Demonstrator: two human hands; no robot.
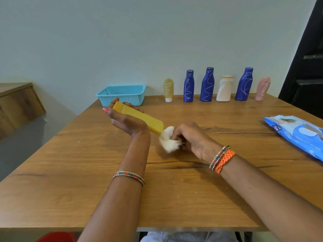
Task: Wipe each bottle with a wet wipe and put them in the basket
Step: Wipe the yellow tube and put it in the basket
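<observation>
Left hand (125,119) curled round a flat yellow plastic tube bottle (139,118), held tilted above the wooden table (174,189), cap end up and away. Right hand (192,138) pinching a crumpled white wet wipe (168,139) against the tube's lower end. Beyond, an empty light-blue perforated plastic basket (122,95); right of it, six scribbled bottles (207,84) standing along the wall. Blue wipes packet (297,133) lying far right.

head view: looks forward-down, close over table (174,198).

Bottle row (208,84) beside basket (122,94)
</observation>
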